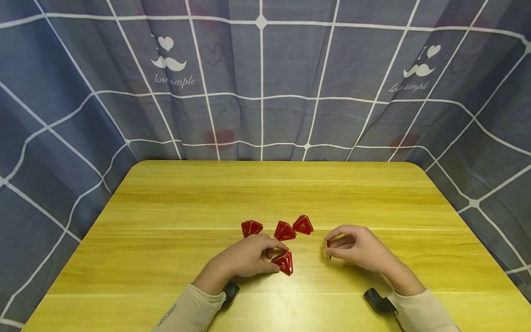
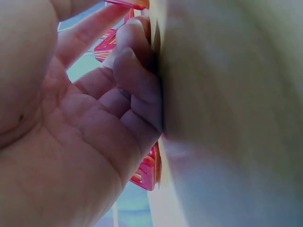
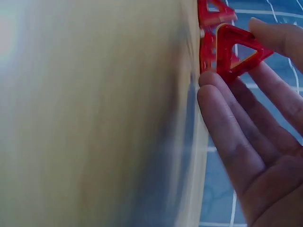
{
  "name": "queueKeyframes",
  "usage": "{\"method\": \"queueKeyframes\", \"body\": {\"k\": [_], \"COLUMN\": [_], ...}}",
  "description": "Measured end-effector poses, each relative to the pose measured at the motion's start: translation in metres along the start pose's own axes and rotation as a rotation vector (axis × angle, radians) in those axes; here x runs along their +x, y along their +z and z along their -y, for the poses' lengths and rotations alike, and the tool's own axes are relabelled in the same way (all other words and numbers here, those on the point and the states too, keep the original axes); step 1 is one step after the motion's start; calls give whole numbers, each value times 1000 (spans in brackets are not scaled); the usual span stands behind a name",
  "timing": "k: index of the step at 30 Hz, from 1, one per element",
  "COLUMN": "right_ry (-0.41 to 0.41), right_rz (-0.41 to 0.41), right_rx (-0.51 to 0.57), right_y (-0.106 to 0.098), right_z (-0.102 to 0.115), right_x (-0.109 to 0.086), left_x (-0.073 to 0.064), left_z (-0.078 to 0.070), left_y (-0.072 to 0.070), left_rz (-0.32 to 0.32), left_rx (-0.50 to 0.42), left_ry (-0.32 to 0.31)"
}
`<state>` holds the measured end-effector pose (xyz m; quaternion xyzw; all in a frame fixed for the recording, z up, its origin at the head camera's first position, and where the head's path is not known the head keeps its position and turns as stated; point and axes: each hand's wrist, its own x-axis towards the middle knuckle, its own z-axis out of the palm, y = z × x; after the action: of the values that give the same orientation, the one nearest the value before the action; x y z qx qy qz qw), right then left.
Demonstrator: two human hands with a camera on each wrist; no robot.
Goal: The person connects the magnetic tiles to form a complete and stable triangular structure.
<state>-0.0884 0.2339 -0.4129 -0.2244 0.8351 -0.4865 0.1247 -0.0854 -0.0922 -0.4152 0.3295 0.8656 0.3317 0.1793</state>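
Observation:
My left hand [image 1: 250, 257] holds a small red triangular pyramid [image 1: 284, 263] on the table, thumb at its near side and index finger at its top. In the left wrist view only an edge of that pyramid [image 2: 131, 4] shows at the top; the other fingers curl against the tabletop. My right hand [image 1: 362, 246] pinches a flat red triangle tile [image 3: 224, 49] with an open middle between thumb and fingers. The head view shows this tile [image 1: 328, 244] edge-on, upright, close over the table to the right of the pyramid.
Behind my hands stand three more red pyramids: one [image 1: 251, 228] just beyond the left hand, partly covered by it, one [image 1: 285, 231] in the middle, and one [image 1: 303, 225] right beside that. A grey checked curtain [image 1: 286, 120] surrounds the yellow wooden table [image 1: 166, 207].

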Motion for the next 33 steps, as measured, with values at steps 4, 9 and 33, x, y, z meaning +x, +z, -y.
{"method": "queueKeyframes", "body": {"k": [4,9,33], "right_ry": [-18,-34,-36], "right_rz": [38,74,125], "right_rx": [26,51,-24], "right_y": [14,26,67], "right_z": [5,10,34], "right_x": [3,7,27], "left_x": [0,1,1], "left_z": [0,0,2], "left_y": [0,-1,-1], "left_rz": [-2,-1,-11], "left_rx": [3,-15,-12], "left_ry": [9,26,55]}}
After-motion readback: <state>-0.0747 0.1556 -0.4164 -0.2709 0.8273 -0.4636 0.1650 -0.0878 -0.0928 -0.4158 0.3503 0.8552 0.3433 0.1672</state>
